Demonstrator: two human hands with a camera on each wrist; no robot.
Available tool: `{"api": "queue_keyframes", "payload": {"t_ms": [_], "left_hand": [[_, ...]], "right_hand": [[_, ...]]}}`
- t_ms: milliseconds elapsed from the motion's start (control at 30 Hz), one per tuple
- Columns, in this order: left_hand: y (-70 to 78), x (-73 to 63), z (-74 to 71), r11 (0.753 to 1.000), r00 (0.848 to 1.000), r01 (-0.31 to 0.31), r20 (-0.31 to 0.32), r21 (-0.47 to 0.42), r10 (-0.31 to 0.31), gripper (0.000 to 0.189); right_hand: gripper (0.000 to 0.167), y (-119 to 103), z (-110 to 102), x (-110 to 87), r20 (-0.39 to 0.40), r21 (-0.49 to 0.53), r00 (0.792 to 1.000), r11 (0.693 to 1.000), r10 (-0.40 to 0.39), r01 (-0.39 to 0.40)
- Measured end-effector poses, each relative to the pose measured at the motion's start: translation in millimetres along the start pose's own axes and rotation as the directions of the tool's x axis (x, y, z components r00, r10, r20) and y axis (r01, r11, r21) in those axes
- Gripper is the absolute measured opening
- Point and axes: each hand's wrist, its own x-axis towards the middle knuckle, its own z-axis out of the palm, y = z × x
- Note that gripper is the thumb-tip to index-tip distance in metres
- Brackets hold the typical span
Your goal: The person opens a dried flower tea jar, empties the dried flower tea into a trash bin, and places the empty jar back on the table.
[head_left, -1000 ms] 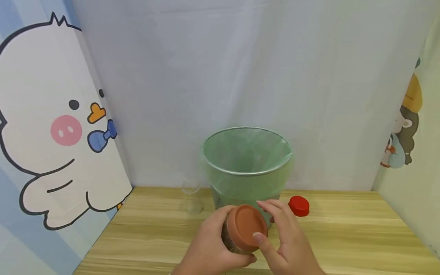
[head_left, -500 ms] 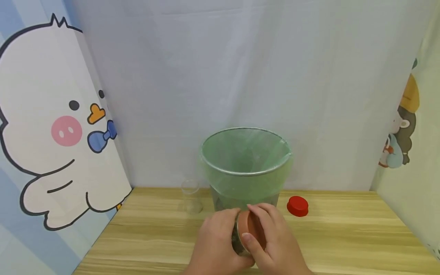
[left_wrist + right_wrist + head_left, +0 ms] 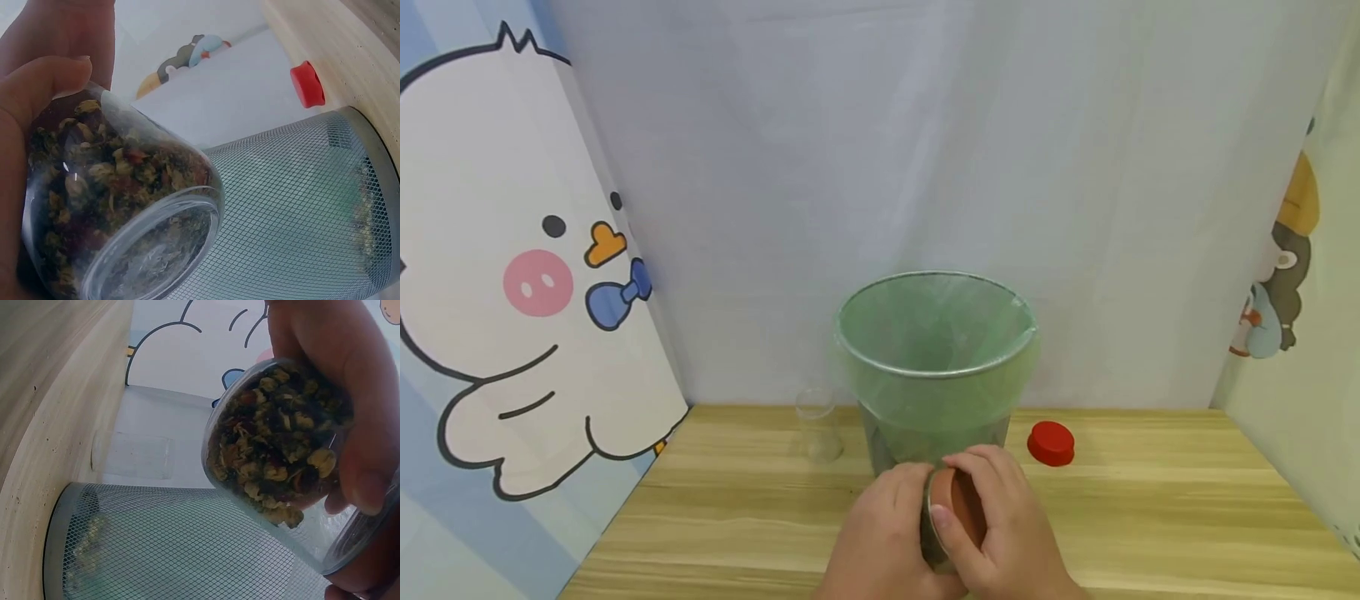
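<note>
My left hand (image 3: 880,533) grips a clear jar (image 3: 131,162) round its body. Dried flowers and leaves (image 3: 275,437) show through its wall, and the jar lies tilted over, base to the left and lid to the right. An orange-brown lid (image 3: 967,508) is on its mouth. Over that lid curl the fingers of my right hand (image 3: 1018,533), with the thumb across its near side. Both hands are close together in front of the mesh bin (image 3: 294,206); my palms hide much of the jar in the head view.
A green liner (image 3: 936,408) is folded over the bin's rim, and plant bits show inside through the mesh. Left of the bin stands a clear cylindrical container (image 3: 820,433). A red cap (image 3: 1051,443) rests to its right on the wooden table (image 3: 1165,500). White cloth hangs behind.
My right hand has closed round the lid, from a looser touch at its edge. The jar has tipped so that the lid faces right, and both hands sit a little further right.
</note>
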Motion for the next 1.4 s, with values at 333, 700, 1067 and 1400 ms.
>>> {"api": "queue_keyframes", "payload": {"t_ms": [333,700,1067,1400], "left_hand": [[-3.1,0.2,-1.4,0.994,0.999,-0.003,0.045,-0.110,0.008,0.085],[-8.9,4.0,-21.1,0.851,0.938,0.263,0.329,-0.454,-0.115,0.060],[-14.5,3.0,-18.2,0.958,0.971,0.087,0.239,-0.272,-0.020,0.048],[-15.8,4.4,-14.3,0.973,0.971,0.053,0.240,-0.224,0.003,0.056]], "right_hand": [[0.036,3.3,0.5,2.4,-0.091,0.038,0.987,0.990,-0.133,0.137],[0.043,-0.9,-7.2,20.8,-0.119,0.148,0.917,0.906,-0.382,0.397],[0.021,-8.1,-6.9,28.8,-0.138,0.209,0.858,0.833,-0.494,0.513],[0.018,-11.5,-5.5,28.0,-0.168,0.222,0.861,0.832,-0.481,0.508]]}}
